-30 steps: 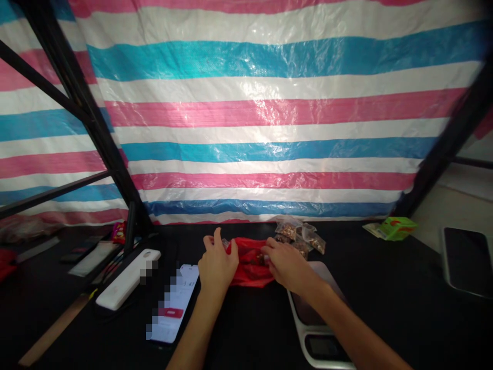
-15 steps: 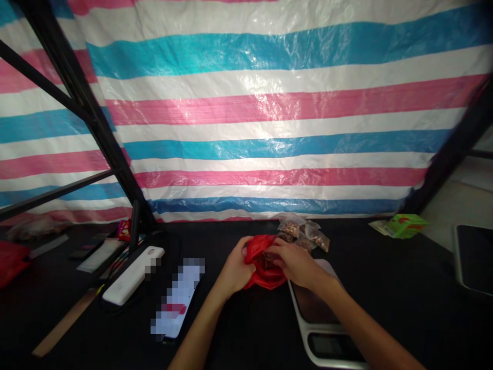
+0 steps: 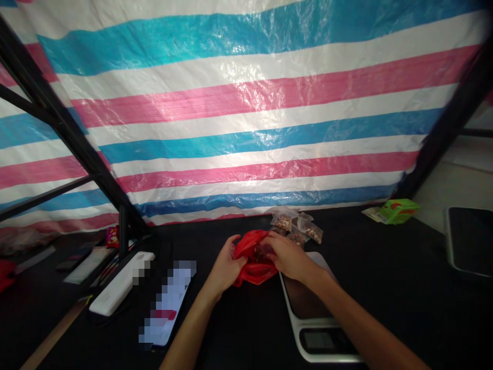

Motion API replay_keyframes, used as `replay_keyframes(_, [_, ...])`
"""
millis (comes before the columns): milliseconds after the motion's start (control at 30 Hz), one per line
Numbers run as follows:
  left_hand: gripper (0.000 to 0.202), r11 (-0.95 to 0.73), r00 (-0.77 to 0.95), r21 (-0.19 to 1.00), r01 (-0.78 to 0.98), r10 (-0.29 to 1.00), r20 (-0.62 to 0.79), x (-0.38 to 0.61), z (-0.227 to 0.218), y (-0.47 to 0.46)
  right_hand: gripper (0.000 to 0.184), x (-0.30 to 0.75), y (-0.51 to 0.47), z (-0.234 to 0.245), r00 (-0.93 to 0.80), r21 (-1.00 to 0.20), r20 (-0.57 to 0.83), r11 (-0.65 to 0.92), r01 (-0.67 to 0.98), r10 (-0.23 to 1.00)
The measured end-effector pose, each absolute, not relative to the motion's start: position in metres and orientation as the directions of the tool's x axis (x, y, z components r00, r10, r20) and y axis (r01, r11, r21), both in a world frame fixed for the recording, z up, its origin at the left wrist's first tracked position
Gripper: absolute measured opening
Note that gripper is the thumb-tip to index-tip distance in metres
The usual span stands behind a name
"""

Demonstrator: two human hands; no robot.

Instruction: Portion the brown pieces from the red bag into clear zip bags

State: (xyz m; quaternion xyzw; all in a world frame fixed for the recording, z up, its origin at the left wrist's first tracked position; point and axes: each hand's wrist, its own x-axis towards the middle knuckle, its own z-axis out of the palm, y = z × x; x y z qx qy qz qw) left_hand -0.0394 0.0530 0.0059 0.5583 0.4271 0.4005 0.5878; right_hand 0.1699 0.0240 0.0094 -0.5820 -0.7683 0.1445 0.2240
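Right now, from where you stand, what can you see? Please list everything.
Red plastic bag: one, red, gathered between both hands, dark contents showing.
Small clear bags of brown bits: about four, clear, on the table behind the hands.
Kitchen scale: one, white and dark, under the right forearm.
Phone: one, screen pixelated, left of the hands.
Oblong device: one, white, left of the phone.
Box: one, green, far right.
Dark slab: one, black, right edge.
Table: one, black, under it all.
Tarp: one, pink, blue and white, behind the table.
Left hand: one, on the bag.
Right hand: one, on the bag.
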Motion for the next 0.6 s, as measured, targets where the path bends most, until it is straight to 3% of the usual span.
replay_keyframes(233, [0.048,0.070,0.258,0.994,-0.080,0.965,-0.047,-0.032,-0.003,0.054,0.039,0.162,0.020,0.016,-0.269,-0.464,0.180,0.323,0.825,0.946])
replay_keyframes(433, [0.046,0.170,0.161,0.948,-0.268,0.978,-0.130,-0.031,-0.001,0.056,0.037,0.156,0.019,0.015,-0.240,-0.474,0.166,0.291,0.831,0.956])
replay_keyframes(500, [0.045,0.156,0.164,0.964,-0.216,0.979,-0.122,-0.033,-0.004,0.058,0.034,0.155,0.019,0.014,-0.219,-0.491,0.173,0.276,0.826,0.960])
replay_keyframes(600, [0.049,-0.016,0.103,0.998,0.061,0.995,0.009,-0.040,-0.010,0.062,0.026,0.155,0.019,0.014,-0.191,-0.522,0.180,0.258,0.813,0.965])
